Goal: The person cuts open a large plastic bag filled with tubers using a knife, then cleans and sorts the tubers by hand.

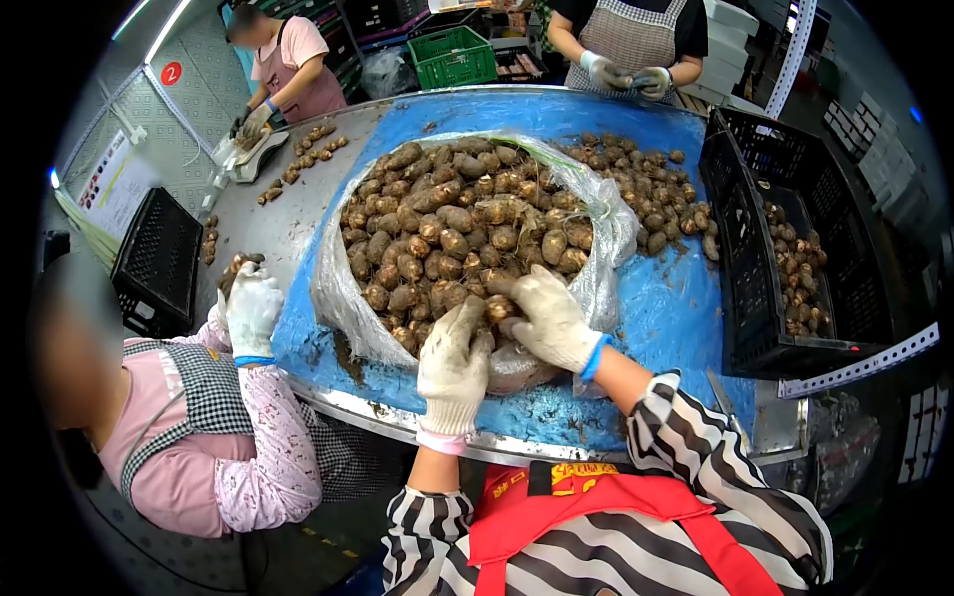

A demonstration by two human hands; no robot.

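Observation:
A large clear plastic bag [618, 223], its mouth open, is full of brown taro-like tubers [452, 219]. My left hand [455, 368], in a dirty white glove, rests at the bag's near edge with its fingers bent at the tubers. My right hand [552, 323], gloved too, reaches in from the right, its fingers spread over the tubers. Between the two hands sits a tuber with a pale end [499, 309], touched by the fingers. Both palms face down, and the left fingertips are partly hidden.
Blue sheeting [676, 308] covers the table. Loose tubers [646, 189] lie right of the bag, beside a black crate [750, 258] holding more. A co-worker [199, 427] stands close on the left; two others stand across the table. A scale [260, 157] is at the far left.

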